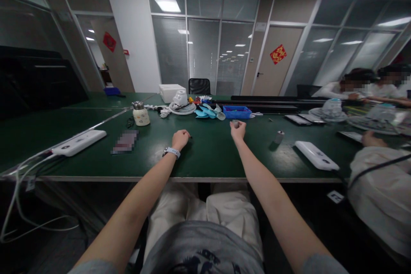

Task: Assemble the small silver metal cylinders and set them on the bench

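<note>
My left hand (181,139), with a watch (171,151) on its wrist, rests over the green table with its fingers curled closed. A tiny dark tip pokes out by the fingertips, too small to name. Farther right, my right hand (238,132) pinches a small grey part (236,123) between thumb and fingers, slightly above the table. To the right of that hand a small silver metal cylinder (279,137) stands upright on the tabletop. Several light-blue fan blades (207,111) lie beyond both hands, beside a blue tray (236,112) of small parts.
A white fan body with a round grille (182,108) sits near a white box (173,93). At left are a cream bottle (141,114), a phone (125,141) and a white cabled device (79,142); a similar white device (316,155) lies right. A person's sleeve (379,184) is close at right.
</note>
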A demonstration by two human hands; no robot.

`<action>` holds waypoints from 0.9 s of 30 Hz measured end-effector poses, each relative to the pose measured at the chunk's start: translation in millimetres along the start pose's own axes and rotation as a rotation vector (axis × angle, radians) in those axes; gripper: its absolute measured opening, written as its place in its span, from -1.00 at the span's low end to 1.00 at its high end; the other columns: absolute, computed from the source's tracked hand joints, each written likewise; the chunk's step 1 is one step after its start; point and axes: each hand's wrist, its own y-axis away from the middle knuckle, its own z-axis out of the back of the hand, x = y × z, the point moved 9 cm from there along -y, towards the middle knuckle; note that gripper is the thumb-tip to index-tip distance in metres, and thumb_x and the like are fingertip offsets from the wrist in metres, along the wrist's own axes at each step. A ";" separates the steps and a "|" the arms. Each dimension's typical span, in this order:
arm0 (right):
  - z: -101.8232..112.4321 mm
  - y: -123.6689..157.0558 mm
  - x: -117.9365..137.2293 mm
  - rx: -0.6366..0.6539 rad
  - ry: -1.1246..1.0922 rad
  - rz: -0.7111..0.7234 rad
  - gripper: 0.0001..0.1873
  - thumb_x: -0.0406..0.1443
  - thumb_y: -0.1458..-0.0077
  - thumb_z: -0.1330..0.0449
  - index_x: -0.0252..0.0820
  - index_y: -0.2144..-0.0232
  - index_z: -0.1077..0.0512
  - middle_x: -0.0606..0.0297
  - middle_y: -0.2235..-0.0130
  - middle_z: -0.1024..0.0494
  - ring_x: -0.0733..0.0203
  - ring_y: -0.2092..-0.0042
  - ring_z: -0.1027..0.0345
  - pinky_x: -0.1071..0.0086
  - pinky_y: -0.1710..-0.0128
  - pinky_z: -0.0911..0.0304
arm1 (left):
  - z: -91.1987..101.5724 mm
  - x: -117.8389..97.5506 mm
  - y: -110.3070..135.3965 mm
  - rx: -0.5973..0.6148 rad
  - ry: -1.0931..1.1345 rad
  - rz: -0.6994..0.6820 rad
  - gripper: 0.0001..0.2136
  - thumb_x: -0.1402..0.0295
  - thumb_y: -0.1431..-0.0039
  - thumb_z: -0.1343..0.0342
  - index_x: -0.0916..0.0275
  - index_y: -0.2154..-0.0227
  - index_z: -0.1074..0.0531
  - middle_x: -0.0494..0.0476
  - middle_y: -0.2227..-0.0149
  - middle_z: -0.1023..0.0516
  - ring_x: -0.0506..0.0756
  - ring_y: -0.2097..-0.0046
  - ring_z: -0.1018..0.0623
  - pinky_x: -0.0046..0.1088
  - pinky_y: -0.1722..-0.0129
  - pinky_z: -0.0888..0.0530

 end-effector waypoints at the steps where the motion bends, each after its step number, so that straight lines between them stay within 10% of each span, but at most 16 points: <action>1: 14.2 -7.8 1.1 -0.045 0.068 0.051 -0.61 -0.26 -0.02 -0.23 -0.18 0.11 -0.23 0.10 0.04 -0.46 0.21 0.05 -0.38 0.37 0.01 -0.23 | -0.3 0.0 -0.4 -0.003 -0.005 -0.005 -0.74 0.42 -0.03 0.09 0.17 0.48 -0.54 0.10 0.36 -0.59 0.07 0.30 -0.50 -0.50 0.31 -0.34; 7: 92.2 -43.0 -31.4 -0.322 0.213 -0.025 -0.60 -0.39 0.00 -0.17 -0.17 0.11 -0.15 0.04 0.06 -0.46 0.12 0.03 -0.39 0.28 -0.02 -0.20 | -2.4 1.1 -0.9 0.009 -0.010 0.000 -0.74 0.41 -0.04 0.08 0.17 0.48 -0.54 0.09 0.36 -0.59 0.07 0.30 -0.50 -0.51 0.30 -0.34; 13: 122.0 -65.9 -56.5 -0.428 0.150 -0.100 -0.55 -0.43 0.07 -0.23 -0.15 0.14 -0.16 0.03 0.07 -0.47 0.08 0.03 -0.40 0.22 -0.02 -0.23 | -0.3 -2.0 2.3 0.014 0.001 0.002 -0.74 0.42 -0.05 0.09 0.17 0.50 -0.53 0.09 0.36 -0.60 0.07 0.30 -0.50 -0.50 0.30 -0.33; 20: 123.0 -59.3 -51.4 -0.412 0.207 -0.091 -0.41 -0.47 0.08 -0.21 -0.29 -0.01 -0.11 -0.13 0.00 -0.39 0.02 -0.06 -0.31 0.19 -0.08 -0.18 | -2.5 0.0 0.0 0.011 -0.005 -0.010 -0.75 0.42 -0.04 0.09 0.17 0.51 -0.52 0.09 0.38 -0.58 0.07 0.33 -0.49 -0.49 0.34 -0.32; 24: 111.8 -30.7 3.9 -0.456 0.390 0.231 -0.33 -0.42 0.05 -0.21 -0.38 -0.11 -0.07 -0.27 -0.20 -0.12 -0.07 -0.28 0.06 0.05 -0.22 0.07 | -2.3 1.4 -0.8 -0.002 -0.001 -0.006 -0.75 0.40 -0.04 0.09 0.16 0.50 -0.52 0.10 0.39 -0.58 0.08 0.33 -0.49 -0.49 0.35 -0.32; 27: 57.1 3.2 51.8 -0.199 0.481 0.547 -0.55 -0.35 -0.10 -0.11 -0.24 -0.07 -0.23 -0.07 -0.22 -0.15 0.00 -0.29 0.10 0.03 -0.22 0.12 | 3.6 3.2 0.3 -0.048 -0.010 0.022 -0.75 0.40 -0.04 0.09 0.16 0.49 -0.53 0.13 0.39 -0.58 0.10 0.32 -0.51 -0.47 0.33 -0.33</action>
